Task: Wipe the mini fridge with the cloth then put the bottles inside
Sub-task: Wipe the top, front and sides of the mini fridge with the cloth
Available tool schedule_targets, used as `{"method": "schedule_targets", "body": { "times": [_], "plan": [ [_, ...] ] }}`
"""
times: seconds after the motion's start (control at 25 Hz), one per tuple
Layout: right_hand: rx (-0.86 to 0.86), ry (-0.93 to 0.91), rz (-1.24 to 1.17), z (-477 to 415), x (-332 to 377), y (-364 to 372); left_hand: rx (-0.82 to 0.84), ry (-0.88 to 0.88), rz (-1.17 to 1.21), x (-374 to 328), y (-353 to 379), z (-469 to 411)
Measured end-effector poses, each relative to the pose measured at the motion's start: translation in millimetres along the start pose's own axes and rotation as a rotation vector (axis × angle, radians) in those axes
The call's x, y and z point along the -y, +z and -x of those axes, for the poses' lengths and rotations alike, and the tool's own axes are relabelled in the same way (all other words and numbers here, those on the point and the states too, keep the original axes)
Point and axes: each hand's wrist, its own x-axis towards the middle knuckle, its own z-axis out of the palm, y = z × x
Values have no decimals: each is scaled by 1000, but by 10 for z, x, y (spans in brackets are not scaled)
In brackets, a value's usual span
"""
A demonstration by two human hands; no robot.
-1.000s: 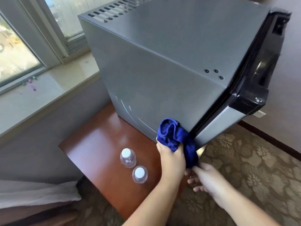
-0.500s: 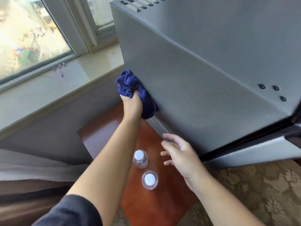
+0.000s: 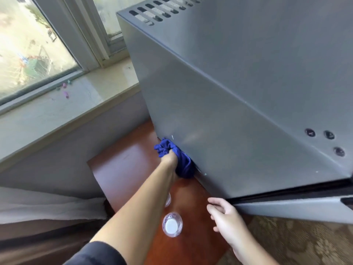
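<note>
The grey mini fridge [image 3: 219, 104] stands on a reddish wooden table [image 3: 124, 175] and fills the right of the view. My left hand [image 3: 169, 158] is closed around a crumpled blue cloth [image 3: 179, 159], pressed against the fridge's left side at its bottom rear corner. My right hand [image 3: 227, 219] hovers by the fridge's lower front corner, fingers loosely apart, holding nothing. A clear bottle with a white cap [image 3: 172, 224] stands upright on the table between my arms. A second bottle [image 3: 168, 199] is mostly hidden behind my left forearm.
A pale stone windowsill [image 3: 63, 111] and a window [image 3: 28, 48] lie to the left, with small coloured bits on the sill. White fabric [image 3: 38, 207] lies low at left. Patterned carpet [image 3: 298, 243] covers the floor at lower right.
My left hand has dragged the cloth from the fridge's front lower corner up to the rear of the side, then down to the bottom rear corner. The right hand stayed near the front corner.
</note>
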Motion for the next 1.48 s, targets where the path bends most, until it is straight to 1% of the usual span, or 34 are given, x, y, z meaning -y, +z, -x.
{"method": "schedule_targets", "body": {
  "times": [0.04, 0.08, 0.12, 0.16, 0.24, 0.32, 0.4, 0.52, 0.64, 0.68, 0.76, 0.84, 0.96, 1.0, 1.08, 1.16, 1.24, 1.32, 1.4, 1.48],
  "plan": [
    [-8, 24, 8, -19, -95, -26, 0, 41, -23, 76, 80, 136],
    [-13, 46, 11, -9, -165, -38, -13, 40, 22, 197, 142, 351],
    [-22, 64, -5, 10, -215, -53, -44, 73, 7, 376, 208, 512],
    [-35, 78, -27, 16, -259, -63, -41, 110, 15, 540, 282, 683],
    [-74, 74, -46, 30, -315, -66, 32, 146, 18, 787, 401, 939],
    [-102, 59, 37, 33, -441, -76, 130, 153, 24, 1067, 509, 1175],
    [-82, 56, 81, 33, -611, -107, 149, 179, -17, 1218, 588, 1476],
    [-91, 46, -53, 222, -731, -244, 145, 191, 6, 1351, 627, 1494],
    [-81, -8, -194, 296, -809, -331, 81, 220, -30, 1347, 627, 1537],
    [-74, -18, -248, 316, -804, -317, 70, 195, -35, 1346, 637, 1521],
    [-33, -12, -417, 360, -702, -244, 73, 176, -49, 1269, 602, 1478],
    [11, 8, -591, 361, -500, -164, 72, 159, -62, 1008, 495, 1526],
    [41, -40, -709, 331, -111, -8, 61, 107, 34, 504, 259, 1628],
    [55, -86, -706, 316, 36, 66, 74, 113, 57, 326, 169, 1639],
    [108, -191, -652, 281, 414, 249, 79, 215, 108, -56, 2, 1593],
    [179, -255, -603, 187, 820, 475, 31, 309, 157, -422, -145, 1407],
    [242, -306, -569, 62, 1181, 708, 11, 331, 238, -770, -308, 1222],
    [288, -348, -520, -91, 1411, 937, 25, 340, 235, -1009, -463, 1001],
    [302, -339, -493, -241, 1482, 1096, 26, 367, 180, -1083, -520, 754],
    [314, -268, -483, -428, 1436, 1192, 13, 372, 83, -971, -514, 350]
  ]
}}
